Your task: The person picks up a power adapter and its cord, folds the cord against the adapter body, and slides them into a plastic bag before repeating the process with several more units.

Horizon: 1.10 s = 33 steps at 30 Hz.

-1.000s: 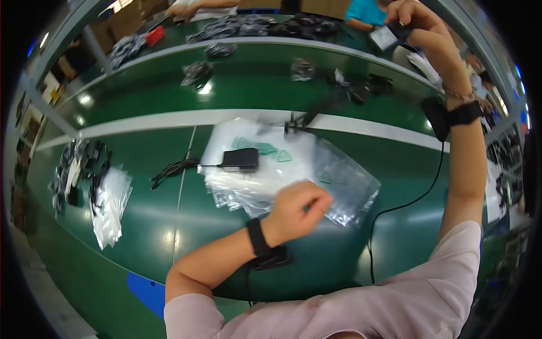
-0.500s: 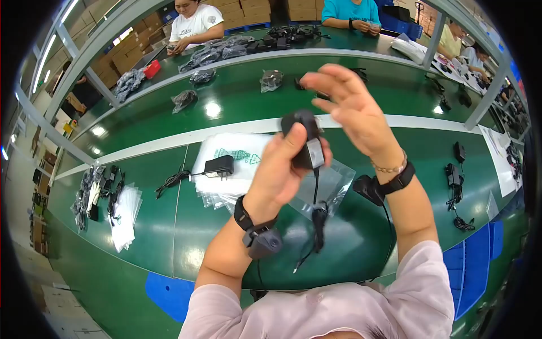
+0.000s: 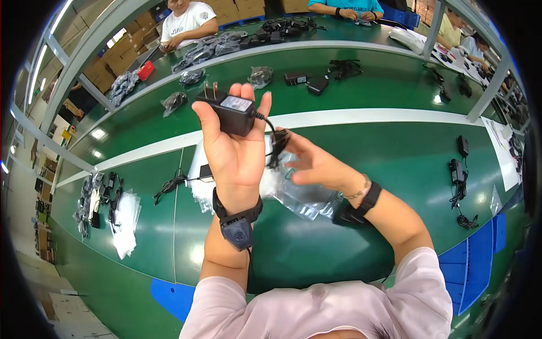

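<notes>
A black power adapter (image 3: 236,118) lies across the raised palm and fingers of my left hand (image 3: 237,164), the thumb at its side. Its two metal prongs point up and its pale label faces upward. From its right end hangs a bundled black cord (image 3: 276,148). Beside that bundle is my right hand (image 3: 319,166), fingers apart; whether a fingertip touches the cord I cannot tell. Beneath the hands lie clear plastic bags (image 3: 309,199) on a white stack. A second adapter (image 3: 206,173), partly hidden by my left wrist, rests there, its cord bundle (image 3: 169,186) to the left.
On the green table's left are bundled adapters (image 3: 113,195) and a fan of bags (image 3: 126,226). Corded adapters (image 3: 458,172) lie at the right. Past a white ledge (image 3: 339,117) sit bagged items (image 3: 260,77) and adapters (image 3: 317,85). Metal posts frame the bench; other people work beyond.
My left hand has moved up and left and turned palm up, bringing the adapter's label and prongs into view. My right hand has come down beside the cord bundle.
</notes>
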{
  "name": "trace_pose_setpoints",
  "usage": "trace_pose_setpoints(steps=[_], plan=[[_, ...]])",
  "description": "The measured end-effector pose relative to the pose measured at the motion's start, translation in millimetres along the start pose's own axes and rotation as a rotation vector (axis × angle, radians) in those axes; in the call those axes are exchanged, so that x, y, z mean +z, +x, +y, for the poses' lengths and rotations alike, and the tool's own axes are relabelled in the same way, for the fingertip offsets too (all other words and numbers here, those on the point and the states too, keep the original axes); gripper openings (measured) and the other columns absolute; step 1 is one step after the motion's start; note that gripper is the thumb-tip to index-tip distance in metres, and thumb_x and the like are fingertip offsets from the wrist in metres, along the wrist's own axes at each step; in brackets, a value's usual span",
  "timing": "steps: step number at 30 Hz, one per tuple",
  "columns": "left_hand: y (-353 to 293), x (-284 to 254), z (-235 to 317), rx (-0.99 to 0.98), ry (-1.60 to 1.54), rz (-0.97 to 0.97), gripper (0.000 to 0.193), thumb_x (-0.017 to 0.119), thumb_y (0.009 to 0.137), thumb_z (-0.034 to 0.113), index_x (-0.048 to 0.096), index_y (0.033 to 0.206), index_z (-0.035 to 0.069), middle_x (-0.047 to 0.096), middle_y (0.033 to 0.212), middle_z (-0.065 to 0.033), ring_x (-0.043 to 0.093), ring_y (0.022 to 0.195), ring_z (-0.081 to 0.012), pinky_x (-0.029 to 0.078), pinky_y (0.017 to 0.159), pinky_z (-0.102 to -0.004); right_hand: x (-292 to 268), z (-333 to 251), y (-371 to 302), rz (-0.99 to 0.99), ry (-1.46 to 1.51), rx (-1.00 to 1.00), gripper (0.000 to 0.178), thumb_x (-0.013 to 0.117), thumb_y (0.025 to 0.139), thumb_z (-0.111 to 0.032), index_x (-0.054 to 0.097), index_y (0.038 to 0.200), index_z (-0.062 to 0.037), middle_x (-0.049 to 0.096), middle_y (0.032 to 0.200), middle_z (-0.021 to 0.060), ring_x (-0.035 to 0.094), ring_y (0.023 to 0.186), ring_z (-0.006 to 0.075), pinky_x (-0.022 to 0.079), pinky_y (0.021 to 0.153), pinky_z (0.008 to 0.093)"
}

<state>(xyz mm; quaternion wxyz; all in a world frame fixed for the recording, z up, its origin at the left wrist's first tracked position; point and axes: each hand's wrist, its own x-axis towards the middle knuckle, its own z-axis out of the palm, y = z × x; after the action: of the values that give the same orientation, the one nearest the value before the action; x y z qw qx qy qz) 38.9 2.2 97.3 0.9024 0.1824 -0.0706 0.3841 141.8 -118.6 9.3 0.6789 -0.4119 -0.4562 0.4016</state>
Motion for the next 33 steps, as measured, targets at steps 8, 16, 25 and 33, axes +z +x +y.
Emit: trace_pose_setpoints(steps=[8,16,25,33], plan=[[10.9,-12.4,28.8,0.164,0.767,-0.016,0.035,0.066,0.082,0.024,0.048,0.104,0.004,0.059,0.096,-0.0095,0.059,0.084,-0.0177,0.051,0.078,-0.0339,-17.1,-19.7,24.7,0.033,0.202,0.087,0.055,0.051,0.091,-0.026,0.027,0.137,-0.0068,0.049,0.124,0.0099,0.053,0.103,0.0147,0.044,0.084,0.0274],[0.3,-50.9,-2.2,-0.056,1.030,-0.069,0.041,0.073,0.075,0.017,0.047,0.103,0.003,0.059,0.089,-0.0038,0.055,0.075,-0.0080,0.047,0.062,-0.0214,11.9,-12.9,43.5,0.280,-0.259,-0.154,0.055,0.054,0.090,-0.021,0.029,0.136,-0.0038,0.052,0.118,0.0103,0.052,0.101,0.0125,0.043,0.086,0.0257],[6.4,-54.0,-0.7,-0.076,0.950,0.044,0.040,0.073,0.075,0.018,0.047,0.101,0.001,0.059,0.090,-0.0049,0.057,0.076,-0.0085,0.048,0.062,-0.0220,24.6,-17.6,43.1,0.249,-0.535,-0.234,0.060,0.056,0.085,-0.005,0.027,0.138,-0.0016,0.045,0.126,0.0085,0.046,0.111,0.0146,0.035,0.095,0.0277],[-4.2,-49.4,-2.2,0.052,0.920,0.029,0.043,0.075,0.073,0.015,0.046,0.101,0.002,0.058,0.091,-0.0060,0.058,0.078,-0.0105,0.050,0.065,-0.0233,26.2,-6.7,36.3,0.165,-0.510,-0.264,0.063,0.053,0.085,-0.007,0.022,0.139,-0.0032,0.040,0.134,0.0139,0.045,0.117,0.0215,0.034,0.097,0.0320]])
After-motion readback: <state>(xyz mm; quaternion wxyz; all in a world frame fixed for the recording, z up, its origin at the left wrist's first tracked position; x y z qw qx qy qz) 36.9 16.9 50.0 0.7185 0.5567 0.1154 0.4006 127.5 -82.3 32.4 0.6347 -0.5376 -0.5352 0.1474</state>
